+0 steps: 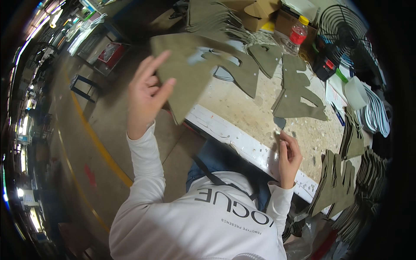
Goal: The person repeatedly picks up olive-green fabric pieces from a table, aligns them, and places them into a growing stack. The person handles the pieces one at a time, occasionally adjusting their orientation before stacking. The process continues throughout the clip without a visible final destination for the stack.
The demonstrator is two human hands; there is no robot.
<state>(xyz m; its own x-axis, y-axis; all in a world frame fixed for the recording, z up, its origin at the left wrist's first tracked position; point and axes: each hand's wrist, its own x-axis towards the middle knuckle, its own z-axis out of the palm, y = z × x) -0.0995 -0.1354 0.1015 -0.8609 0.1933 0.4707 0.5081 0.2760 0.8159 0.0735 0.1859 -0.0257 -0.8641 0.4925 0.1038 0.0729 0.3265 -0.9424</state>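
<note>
My left hand (147,89) is over the table's left edge, its thumb and index finger stretched apart against a large olive-green cut fabric piece (184,65). That piece is blurred by motion and sticks out past the table edge. My right hand (289,158) is closed in a pinch above the table's near edge. At its fingertips is a small dark grey flat piece (280,123). Beyond it lie olive shoe-upper-like cut pieces with slots: one stack (300,103) near the right hand, another (247,71) farther left.
A pale speckled worktable (255,113) carries more olive stacks (331,184) at the right. At the back are a bottle with a yellow cap (298,32), cardboard boxes (260,11) and a black fan (346,30). A white roll (355,93) and a pen (337,113) lie right.
</note>
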